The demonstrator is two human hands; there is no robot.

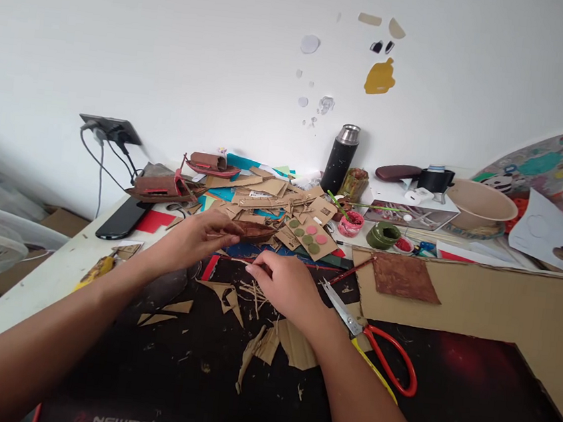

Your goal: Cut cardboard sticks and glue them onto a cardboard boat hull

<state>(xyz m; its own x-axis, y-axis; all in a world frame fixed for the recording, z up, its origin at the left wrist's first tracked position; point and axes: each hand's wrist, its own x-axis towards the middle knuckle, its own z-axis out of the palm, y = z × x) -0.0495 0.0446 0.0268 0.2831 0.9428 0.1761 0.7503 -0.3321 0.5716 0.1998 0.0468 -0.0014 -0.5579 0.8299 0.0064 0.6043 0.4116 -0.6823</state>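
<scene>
My left hand has its fingers closed round the near end of a small brown boat-shaped piece, which points to the right over the cardboard scraps. Just below and to the right is my right hand, thumb and forefinger pinched together; a thin pale strip reaches its fingertips from the left. Thin cardboard sticks and torn pieces lie under and beside the right hand on the black mat. Open scissors with red handles rest right of that hand.
Two brown model boats stand at the back left, near a black phone. Behind the hands are a cardboard pile, a black flask, a pink paint jar and a green one. A brown-painted square lies right.
</scene>
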